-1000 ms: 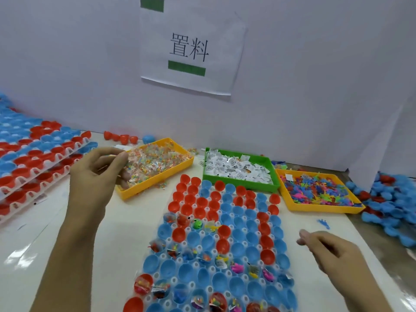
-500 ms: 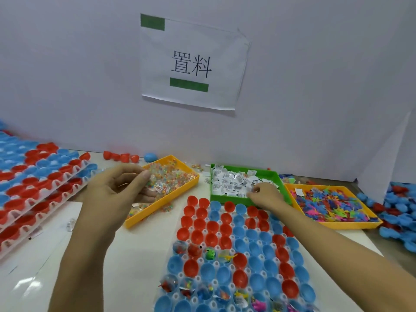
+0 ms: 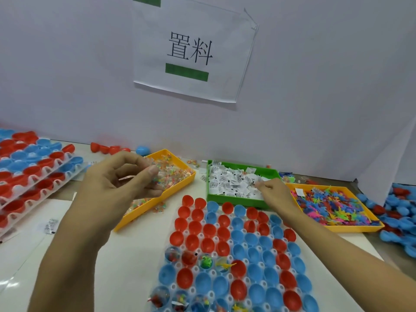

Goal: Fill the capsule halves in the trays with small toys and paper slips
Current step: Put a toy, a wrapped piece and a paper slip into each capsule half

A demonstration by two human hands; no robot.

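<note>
The person's right hand reaches into the green bin, its fingertips curled down onto the heap of white paper slips. Whether a slip is already pinched cannot be told, as the knuckles hide the tips. The left hand hovers above the near end of the yellow bin of small clear-wrapped toys, fingers loosely curled with thumb and forefinger close together; something small may be held between them, but it is too blurred to be sure.

Just in front of the bins lies the tray of red and blue capsule halves. Its far rows sit empty, while several nearer cups already hold toys. To the right, an orange bin holds bright plastic dinosaurs.

To do this step well, the right hand should probably lift a single slip, separating it from its neighbours with the fingertips, then drop it squarely into a cup that has a toy, working along one row so none is skipped.
</note>
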